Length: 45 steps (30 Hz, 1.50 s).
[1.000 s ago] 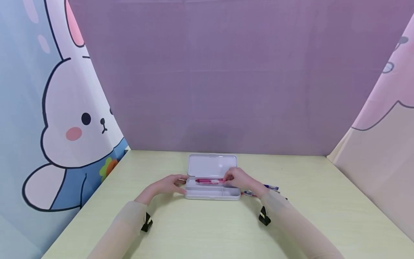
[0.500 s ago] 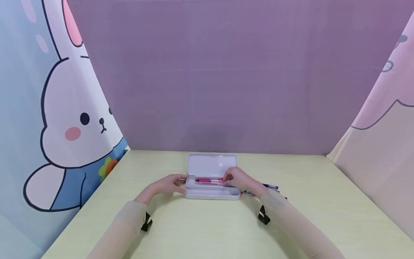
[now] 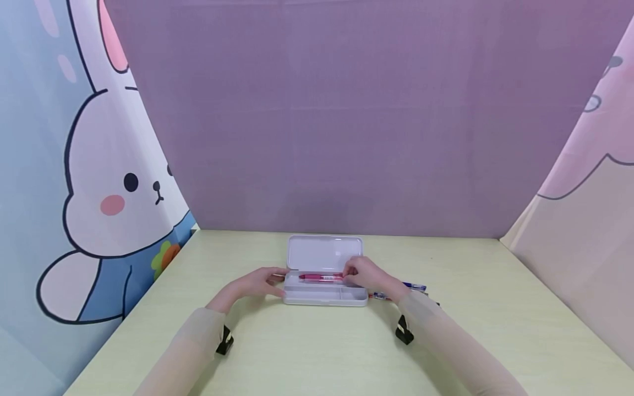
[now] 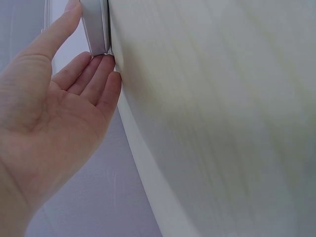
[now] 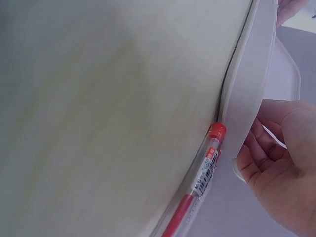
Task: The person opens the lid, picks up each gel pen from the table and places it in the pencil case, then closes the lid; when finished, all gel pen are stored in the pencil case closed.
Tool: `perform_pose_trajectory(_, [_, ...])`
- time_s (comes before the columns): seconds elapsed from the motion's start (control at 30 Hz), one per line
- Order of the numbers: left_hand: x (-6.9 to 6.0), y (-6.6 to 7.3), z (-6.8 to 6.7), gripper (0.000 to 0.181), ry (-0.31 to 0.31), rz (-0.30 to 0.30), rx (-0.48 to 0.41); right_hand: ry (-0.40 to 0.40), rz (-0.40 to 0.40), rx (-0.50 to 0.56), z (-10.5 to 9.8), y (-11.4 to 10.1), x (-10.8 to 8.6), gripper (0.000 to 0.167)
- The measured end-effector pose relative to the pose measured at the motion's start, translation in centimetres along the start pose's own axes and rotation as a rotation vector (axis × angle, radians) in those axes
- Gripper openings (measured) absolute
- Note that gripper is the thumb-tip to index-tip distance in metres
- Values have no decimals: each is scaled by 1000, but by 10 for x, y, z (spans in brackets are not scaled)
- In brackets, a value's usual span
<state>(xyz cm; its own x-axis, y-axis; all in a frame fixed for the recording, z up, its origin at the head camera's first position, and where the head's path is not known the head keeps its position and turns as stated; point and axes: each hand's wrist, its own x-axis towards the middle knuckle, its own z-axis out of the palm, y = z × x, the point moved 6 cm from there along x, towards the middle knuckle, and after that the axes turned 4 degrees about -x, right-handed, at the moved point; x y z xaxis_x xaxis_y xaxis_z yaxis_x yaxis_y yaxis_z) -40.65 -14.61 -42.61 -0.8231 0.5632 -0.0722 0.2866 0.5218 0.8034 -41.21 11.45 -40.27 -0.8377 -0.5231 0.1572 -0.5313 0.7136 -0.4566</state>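
A white pencil case (image 3: 311, 301) lies with its lid (image 3: 324, 253) raised at the back. Inside its rear section is a pink pen (image 3: 319, 278), and my right hand (image 3: 369, 273) pinches its right end. A second slim item seems to lie beside it, too small to make out. My left hand (image 3: 256, 281) touches the left end of the case, thumb towards the front corner, fingers fairly straight in the left wrist view. The right wrist view shows the right fingers reaching over the case's end wall (image 5: 249, 74), their tips partly hidden.
Right of the case, partly behind my right forearm, lie several pens, among them a blue pen (image 3: 416, 286) and a clear pen with a red cap (image 5: 202, 173) near the case's end. A purple panel (image 3: 337, 121) stands behind the pale table (image 3: 307, 352).
Little differs. The pink pen shifts very slightly inside the case, still pinched by my right hand. My left hand stays at the case's left end.
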Motion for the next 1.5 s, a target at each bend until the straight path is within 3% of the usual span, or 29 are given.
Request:
perform_pose_trajectory(0.53, [-6, -1, -1, 69, -22, 25, -9, 14, 25, 4, -7, -9, -7, 5])
perform_pose_trajectory(0.7, [-6, -2, -1, 69, -24, 26, -10, 46, -12, -5, -20, -8, -10, 12])
perform_pose_trajectory(1.07, [-8, 1, -1, 68, -29, 41, -9, 135, -10, -51, -57, -2, -24, 20])
perform_pose_trajectory(1.5, [-9, 0, 0, 68, -33, 34, -16, 211, 68, -7, -82, 22, -53, 28])
